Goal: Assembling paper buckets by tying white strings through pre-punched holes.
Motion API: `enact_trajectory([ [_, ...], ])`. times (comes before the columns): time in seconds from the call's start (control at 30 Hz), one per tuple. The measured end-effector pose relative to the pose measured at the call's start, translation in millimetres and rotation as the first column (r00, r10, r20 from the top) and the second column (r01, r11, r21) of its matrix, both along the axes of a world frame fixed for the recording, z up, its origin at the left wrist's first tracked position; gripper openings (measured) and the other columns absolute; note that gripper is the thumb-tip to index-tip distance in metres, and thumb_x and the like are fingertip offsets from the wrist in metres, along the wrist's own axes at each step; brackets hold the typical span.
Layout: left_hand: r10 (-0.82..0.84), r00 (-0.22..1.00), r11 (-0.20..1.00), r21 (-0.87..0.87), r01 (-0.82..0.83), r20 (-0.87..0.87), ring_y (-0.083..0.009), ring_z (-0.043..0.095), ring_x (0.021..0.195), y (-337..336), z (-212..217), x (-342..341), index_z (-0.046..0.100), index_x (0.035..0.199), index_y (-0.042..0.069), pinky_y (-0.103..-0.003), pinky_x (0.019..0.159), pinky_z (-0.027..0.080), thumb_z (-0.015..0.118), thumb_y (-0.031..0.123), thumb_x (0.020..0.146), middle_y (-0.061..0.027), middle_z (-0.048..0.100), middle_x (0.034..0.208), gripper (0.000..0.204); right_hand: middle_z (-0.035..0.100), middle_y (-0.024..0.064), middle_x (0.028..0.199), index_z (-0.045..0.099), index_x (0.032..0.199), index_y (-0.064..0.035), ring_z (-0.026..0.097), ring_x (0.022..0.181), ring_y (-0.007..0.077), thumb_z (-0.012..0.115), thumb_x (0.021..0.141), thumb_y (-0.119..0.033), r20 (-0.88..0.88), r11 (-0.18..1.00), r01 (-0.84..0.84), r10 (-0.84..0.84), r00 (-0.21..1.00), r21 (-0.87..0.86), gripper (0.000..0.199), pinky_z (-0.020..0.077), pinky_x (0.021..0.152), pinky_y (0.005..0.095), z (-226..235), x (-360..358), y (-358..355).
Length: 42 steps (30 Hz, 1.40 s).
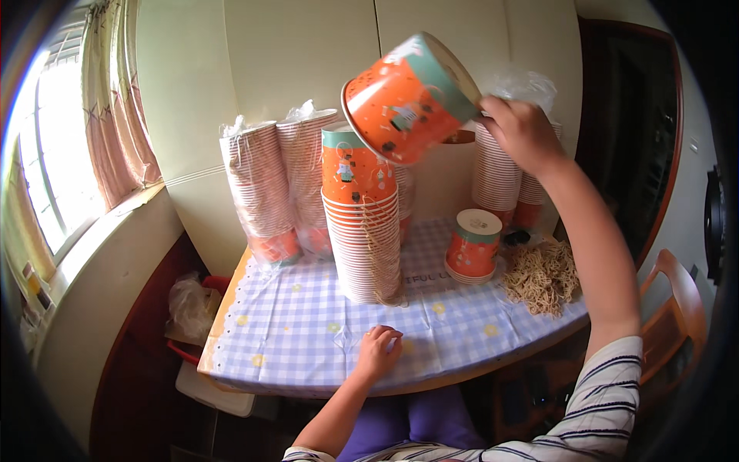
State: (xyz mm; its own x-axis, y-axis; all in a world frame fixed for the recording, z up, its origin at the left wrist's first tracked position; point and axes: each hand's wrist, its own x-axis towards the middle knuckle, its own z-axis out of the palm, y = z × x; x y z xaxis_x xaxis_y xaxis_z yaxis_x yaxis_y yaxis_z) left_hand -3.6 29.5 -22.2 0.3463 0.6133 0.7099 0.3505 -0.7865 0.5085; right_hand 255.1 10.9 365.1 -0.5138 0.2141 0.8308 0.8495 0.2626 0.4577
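My right hand point(520, 131) is raised and grips an orange paper bucket point(406, 98) by its bottom end; the bucket is tilted with its mouth facing down and left. It hangs just above a tall stack of the same orange cups point(360, 231) standing upside down on the checked tablecloth point(300, 331). My left hand point(377, 348) rests on the cloth near the table's front edge, fingers curled, holding nothing. A short stack of orange cups point(472, 246) stands to the right of the tall one.
Plastic-wrapped cup stacks point(262, 192) stand at the back left, and more wrapped stacks point(500, 169) at the back right. A heap of tan string handles point(542, 276) lies on the right. A wooden chair point(677, 308) is at right; a window with curtain point(115, 123) at left.
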Motion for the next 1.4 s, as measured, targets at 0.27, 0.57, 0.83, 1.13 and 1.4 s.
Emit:
enact_trajectory([
  [0.27,0.051,0.998,0.989,-0.137,-0.054,-0.023,-0.0304,0.060,0.082,-1,-3,-3,0.065,0.082,0.005,-0.038,0.073,0.048,0.063,0.008,0.075,-0.0104,0.064,0.086,0.008,0.062,0.0126,0.073,0.054,0.082,-0.0065,0.063,0.074,0.0312,0.052,0.079,-0.006,0.230,0.966,0.237,-0.208,0.951,-0.103,0.004,0.0507,0.063,0.0415,48,-52,94],
  [0.57,0.037,0.999,0.985,-0.170,-0.039,-0.019,-0.0318,0.060,0.081,-2,2,-4,0.065,0.080,0.004,-0.039,0.074,0.048,0.063,0.010,0.074,-0.0118,0.063,0.084,0.008,0.067,0.0113,0.083,0.067,0.081,-0.0093,0.066,0.081,0.0286,0.050,0.079,-0.008,0.292,0.855,0.449,-0.375,0.880,-0.258,0.017,0.0544,0.068,0.0392,42,-101,120],
  [0.83,0.019,1.000,0.991,-0.135,-0.021,-0.018,-0.0308,0.058,0.078,1,-2,-3,0.066,0.081,0.005,-0.040,0.071,0.047,0.064,0.007,0.071,-0.0109,0.062,0.082,0.011,0.068,0.0088,0.088,0.069,0.082,-0.0107,0.067,0.084,0.0272,0.055,0.078,-0.008,0.368,0.823,0.499,-0.390,0.844,-0.273,0.015,0.0553,0.069,0.0379,27,-113,142],
  [1.13,0.019,0.999,0.991,-0.130,-0.024,-0.040,-0.0303,0.058,0.077,0,-3,-2,0.066,0.081,0.005,-0.039,0.070,0.047,0.064,0.007,0.070,-0.0106,0.062,0.082,0.011,0.068,0.0089,0.087,0.069,0.083,-0.0104,0.067,0.084,0.0261,0.054,0.081,-0.010,0.349,0.847,0.471,-0.376,0.858,-0.247,0.016,0.0553,0.069,0.0371,16,-107,141],
  [1.4,0.030,0.997,0.991,-0.127,-0.038,-0.067,-0.0299,0.058,0.078,0,-5,-2,0.065,0.081,0.006,-0.039,0.070,0.046,0.064,0.008,0.071,-0.0098,0.062,0.082,0.011,0.068,0.0092,0.086,0.069,0.081,-0.0090,0.067,0.081,0.0257,0.055,0.079,-0.009,0.346,0.866,0.452,-0.365,0.864,-0.216,0.015,0.0556,0.067,0.0369,2,-105,145],
])
